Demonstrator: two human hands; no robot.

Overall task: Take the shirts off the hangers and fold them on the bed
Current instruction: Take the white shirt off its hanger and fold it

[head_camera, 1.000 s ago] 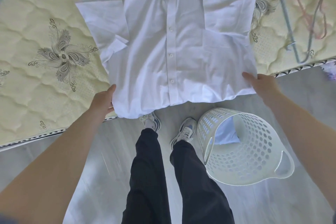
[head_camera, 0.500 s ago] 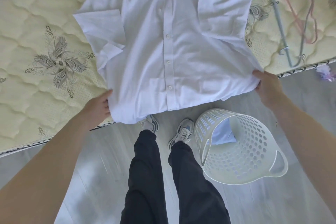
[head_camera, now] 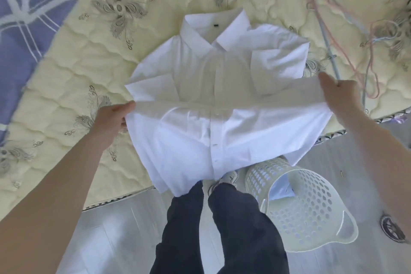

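Both hands have lifted the white shirt's (head_camera: 211, 69) bottom hem off the edge of the bed (head_camera: 66, 78). A second ago the left hand (head_camera: 111, 118) and right hand (head_camera: 340, 98) held its lower corners low at the mattress edge. Now they pinch the hem raised across the shirt's middle, and the lower half sags in a loose fold below.

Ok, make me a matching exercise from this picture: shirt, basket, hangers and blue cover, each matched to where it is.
1 shirt
2 basket
3 hangers
4 blue cover

A on the floor
B far left of the picture
C gripped by left hand and right hand
D on the mattress, far right

Pairs: 1-C, 2-A, 3-D, 4-B
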